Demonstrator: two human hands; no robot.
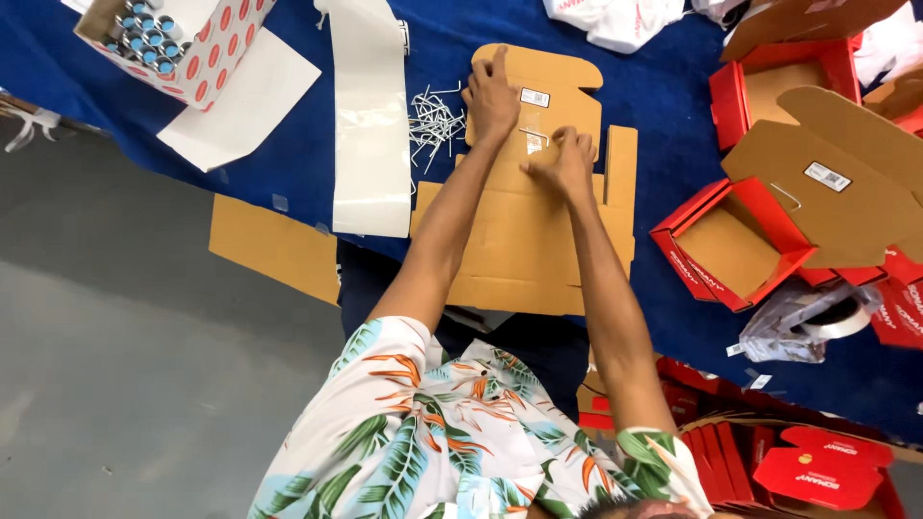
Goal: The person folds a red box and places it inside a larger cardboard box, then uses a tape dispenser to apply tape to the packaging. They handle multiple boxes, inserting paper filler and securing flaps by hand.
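A flat, unfolded brown cardboard box blank [524,240] lies on the blue-covered table [663,96]. My left hand [492,96] rests palm down on its upper flap, fingers spread, beside a small white label [535,97]. My right hand [567,165] is lower on the blank, its fingertips pinched on a thin bent metal wire hook [535,134] next to a second label. A loose pile of similar metal hooks [435,123] lies just left of my left hand.
A long white sheet [370,125] lies left of the hooks. A box of blue-capped cylinders [154,38] stands at far left. Open red boxes with brown insides [731,245] crowd the right. A bagged tape roll [817,317] and flat red boxes [827,466] lie at lower right.
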